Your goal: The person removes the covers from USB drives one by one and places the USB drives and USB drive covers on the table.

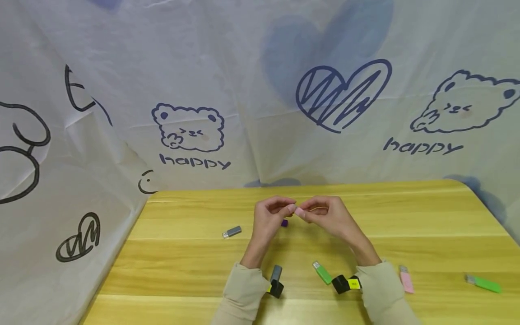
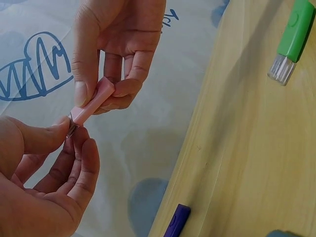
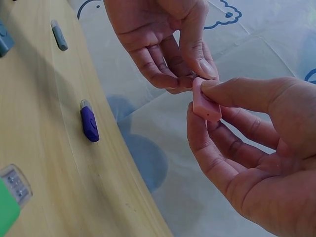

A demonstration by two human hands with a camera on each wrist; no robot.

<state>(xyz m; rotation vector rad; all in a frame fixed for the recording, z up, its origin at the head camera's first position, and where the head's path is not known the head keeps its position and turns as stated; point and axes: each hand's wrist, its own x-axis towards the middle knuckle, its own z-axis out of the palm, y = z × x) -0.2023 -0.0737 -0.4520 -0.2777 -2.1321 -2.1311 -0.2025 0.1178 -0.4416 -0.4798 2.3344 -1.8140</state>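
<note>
Above the far part of the table, both hands meet at a pink USB flash drive [image 1: 299, 211]. My right hand [image 1: 331, 216] pinches its pink body [image 3: 207, 108] between thumb and fingers. At the other end, my left hand [image 2: 39, 173] pinches the small shiny tip between thumb and fingertips. The fingers mostly cover that tip, so I cannot tell whether it is a clear cap or the metal plug. On the table just beyond the left wrist lies a purple flash drive [image 3: 89, 123], partly hidden in the head view.
More flash drives lie on the wooden table [image 1: 183, 271]: a grey one [image 1: 232, 232] at left, another grey one [image 1: 276, 273] by the left sleeve, a green one [image 1: 322, 273] between the forearms, a pink one [image 1: 406, 280] and a green one [image 1: 483, 283] at right. A printed cloth [image 1: 264, 149] hangs behind.
</note>
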